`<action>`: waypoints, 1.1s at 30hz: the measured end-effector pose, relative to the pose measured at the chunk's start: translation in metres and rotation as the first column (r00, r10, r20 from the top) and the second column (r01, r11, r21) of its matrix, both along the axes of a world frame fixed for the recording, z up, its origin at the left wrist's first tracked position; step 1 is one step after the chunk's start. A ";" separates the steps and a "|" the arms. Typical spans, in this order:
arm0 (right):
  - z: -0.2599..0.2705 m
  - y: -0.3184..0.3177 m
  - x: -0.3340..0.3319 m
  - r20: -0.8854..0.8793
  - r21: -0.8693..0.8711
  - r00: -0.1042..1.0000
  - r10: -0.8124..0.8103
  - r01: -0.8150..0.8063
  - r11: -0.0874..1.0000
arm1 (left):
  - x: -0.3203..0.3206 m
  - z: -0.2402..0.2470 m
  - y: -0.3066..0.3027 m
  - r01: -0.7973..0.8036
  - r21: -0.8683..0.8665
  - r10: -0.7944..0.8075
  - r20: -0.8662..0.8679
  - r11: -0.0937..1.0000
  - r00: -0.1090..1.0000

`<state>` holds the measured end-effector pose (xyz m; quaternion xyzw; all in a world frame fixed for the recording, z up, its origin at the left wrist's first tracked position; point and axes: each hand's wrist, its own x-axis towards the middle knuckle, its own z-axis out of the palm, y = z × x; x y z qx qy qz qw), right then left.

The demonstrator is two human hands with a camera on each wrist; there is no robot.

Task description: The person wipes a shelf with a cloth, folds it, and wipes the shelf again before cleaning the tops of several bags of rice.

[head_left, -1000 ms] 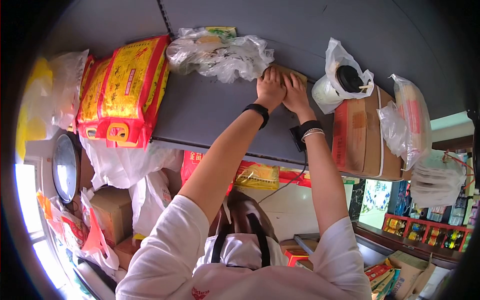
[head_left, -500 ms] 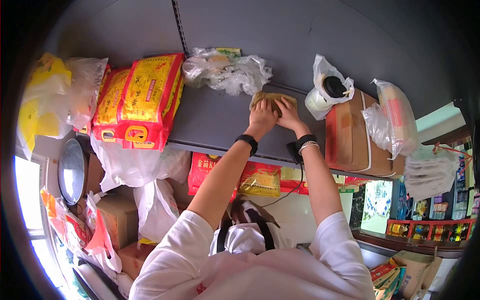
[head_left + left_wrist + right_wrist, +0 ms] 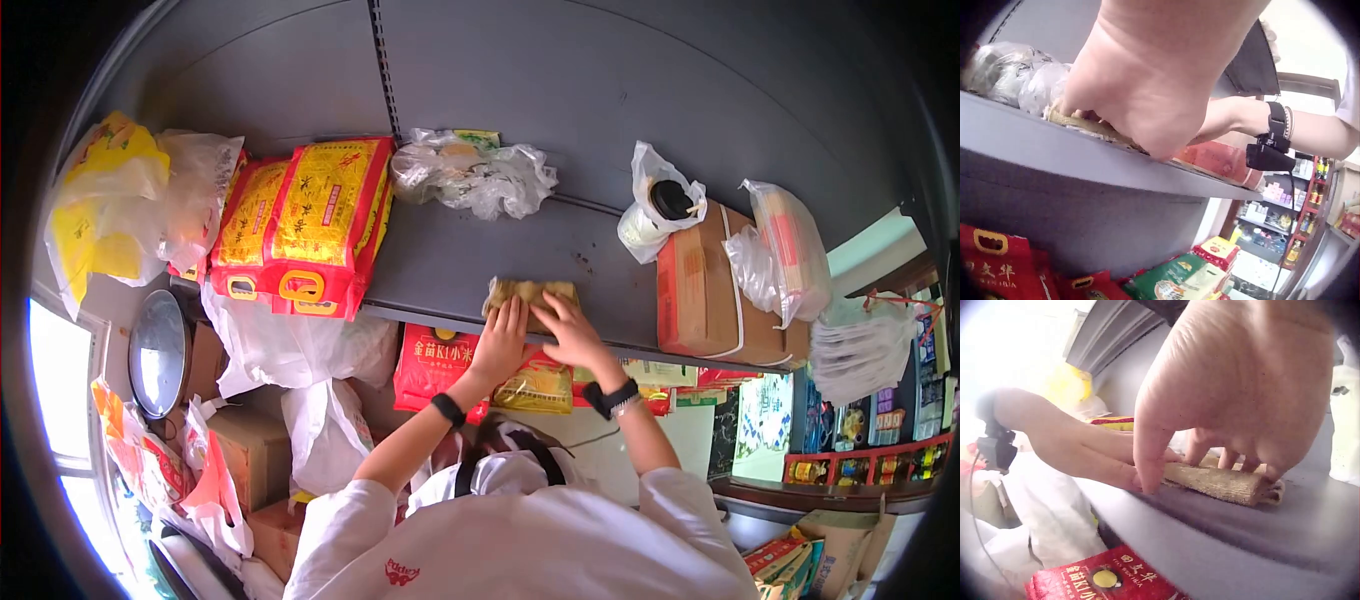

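Note:
A folded yellow-brown cloth (image 3: pixel 533 296) lies flat at the front edge of the grey shelf (image 3: pixel 440 250). My left hand (image 3: pixel 503 340) presses on its left part, fingers stretched over the top. Beside it my right hand (image 3: pixel 577 337) rests on the right part with its fingers spread. In the right wrist view the right fingertips bear down on the cloth (image 3: pixel 1216 481), and the thumb touches down at its near side, close to the left hand (image 3: pixel 1085 447). The left fingertips are mostly hidden behind the hand in the left wrist view.
Red-and-yellow bags (image 3: pixel 325 215) stand at the shelf's left, with a crumpled clear plastic bag (image 3: pixel 480 178) behind. A cardboard box (image 3: pixel 700 285) and a bagged cup (image 3: pixel 660 205) occupy the right. Dark specks (image 3: pixel 582 262) dot the shelf. Red packages (image 3: pixel 430 365) sit below.
Both hands have drawn the cloth from the back of the shelf to its front edge. The head view has shifted, showing more of the back panel.

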<state>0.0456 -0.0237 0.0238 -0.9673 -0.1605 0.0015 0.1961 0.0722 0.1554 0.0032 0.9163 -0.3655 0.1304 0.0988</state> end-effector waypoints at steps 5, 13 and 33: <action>0.002 0.010 -0.018 0.106 -0.053 0.994 -0.006 0.011 0.999 | 0.002 0.007 0.023 0.080 0.035 -0.081 0.027 0.996 0.996; 0.014 -0.011 -0.024 0.000 0.014 0.992 0.124 -0.124 0.992 | 0.010 0.013 0.038 0.248 -0.231 -0.292 -0.182 0.941 0.939; 0.013 0.046 0.002 0.123 0.038 0.992 -0.012 0.008 0.999 | 0.006 0.008 0.074 0.033 -0.251 -0.097 -0.247 0.967 0.964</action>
